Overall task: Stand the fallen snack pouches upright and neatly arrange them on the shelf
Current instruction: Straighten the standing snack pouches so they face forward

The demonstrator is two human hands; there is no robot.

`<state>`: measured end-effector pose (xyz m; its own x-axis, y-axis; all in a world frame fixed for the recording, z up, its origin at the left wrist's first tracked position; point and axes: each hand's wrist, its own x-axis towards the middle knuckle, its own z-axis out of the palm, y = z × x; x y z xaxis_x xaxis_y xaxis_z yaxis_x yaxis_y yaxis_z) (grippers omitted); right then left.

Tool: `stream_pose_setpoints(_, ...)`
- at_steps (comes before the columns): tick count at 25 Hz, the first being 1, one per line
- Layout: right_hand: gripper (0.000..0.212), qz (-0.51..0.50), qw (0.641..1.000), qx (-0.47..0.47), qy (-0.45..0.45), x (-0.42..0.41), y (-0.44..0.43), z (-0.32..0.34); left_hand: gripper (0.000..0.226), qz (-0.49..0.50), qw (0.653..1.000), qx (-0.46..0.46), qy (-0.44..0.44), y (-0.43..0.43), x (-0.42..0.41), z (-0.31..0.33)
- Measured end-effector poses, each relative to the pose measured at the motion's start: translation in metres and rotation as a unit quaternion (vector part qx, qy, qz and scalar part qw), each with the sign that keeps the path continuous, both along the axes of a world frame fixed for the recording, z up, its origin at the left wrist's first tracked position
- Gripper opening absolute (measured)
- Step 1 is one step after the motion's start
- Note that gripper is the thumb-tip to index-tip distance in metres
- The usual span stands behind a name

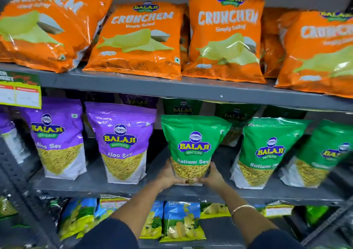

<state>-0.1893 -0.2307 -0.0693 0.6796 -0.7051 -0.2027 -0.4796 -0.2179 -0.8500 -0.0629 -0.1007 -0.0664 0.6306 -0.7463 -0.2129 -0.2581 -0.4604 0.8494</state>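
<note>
A green Ratlami Sev pouch point(193, 143) stands upright at the middle of the grey middle shelf point(95, 184). My left hand point(168, 174) grips its lower left side and my right hand point(213, 175) grips its lower right side, fingers meeting under its base. Two more green Ratlami Sev pouches point(265, 151) point(322, 157) stand to its right. Two purple Aloo Sev pouches point(57, 136) point(122, 143) stand upright to its left. More purple and green pouches stand behind in the shadow.
Orange Crunchem chip bags point(139, 38) lean on the upper shelf point(172, 89). A yellow-green price tag point(20, 90) hangs at its left edge. Blue and yellow chip bags point(181, 222) fill the shelf below. A perforated grey upright point(17, 176) stands at left.
</note>
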Motion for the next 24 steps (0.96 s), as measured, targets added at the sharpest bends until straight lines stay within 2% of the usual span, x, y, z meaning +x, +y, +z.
stream_pose_setpoints(5, 0.076, -0.003, 1.000, 0.009, -0.021, 0.011, 0.005, -0.009, 0.080, 0.021, 0.999, -0.019, -0.032, 0.009, 0.006, -0.001)
stream_pose_setpoints(10, 0.084, 0.009, 1.000, 0.011, -0.010, 0.010, 0.005, -0.010, 0.080, 0.056, 0.998, -0.023, -0.035, 0.010, 0.003, -0.001)
stream_pose_setpoints(11, 0.082, 0.002, 1.000, 0.001, 0.012, 0.005, 0.002, -0.011, 0.083, 0.066, 0.997, 0.014, -0.039, 0.010, 0.004, 0.000)
stream_pose_setpoints(12, 0.071, -0.003, 0.999, -0.008, 0.038, -0.004, 0.000, -0.012, 0.079, 0.064, 0.993, 0.083, -0.057, 0.010, 0.002, 0.002)
stream_pose_setpoints(14, 0.026, -0.027, 0.993, 0.000, 0.115, -0.038, -0.019, -0.020, 0.045, -0.014, 0.952, 0.287, -0.102, 0.011, -0.008, 0.020)
stream_pose_setpoints(16, 0.033, -0.040, 0.978, 0.076, 0.190, -0.086, -0.048, -0.023, 0.034, -0.099, 0.894, 0.426, -0.099, 0.001, -0.025, 0.040)
stream_pose_setpoints(18, 0.034, -0.092, 0.967, 0.130, 0.197, -0.128, -0.076, -0.015, 0.035, -0.152, 0.868, 0.467, -0.076, -0.023, -0.044, 0.051)
stream_pose_setpoints(19, 0.030, -0.120, 0.971, 0.112, 0.172, -0.145, -0.094, -0.011, 0.040, -0.166, 0.875, 0.450, -0.071, -0.041, -0.057, 0.054)
stream_pose_setpoints(21, 0.019, -0.158, 0.982, -0.007, 0.099, -0.162, -0.130, -0.004, 0.058, -0.162, 0.929, 0.323, -0.085, -0.084, -0.082, 0.047)
stream_pose_setpoints(23, 0.078, -0.099, 0.993, -0.044, 0.037, -0.164, -0.157, 0.006, 0.081, -0.123, 0.979, 0.143, -0.081, -0.123, -0.112, 0.037)
stream_pose_setpoints(24, 0.100, -0.049, 0.998, -0.034, 0.012, -0.165, -0.170, 0.010, 0.088, -0.101, 0.991, 0.073, -0.052, -0.144, -0.128, 0.031)
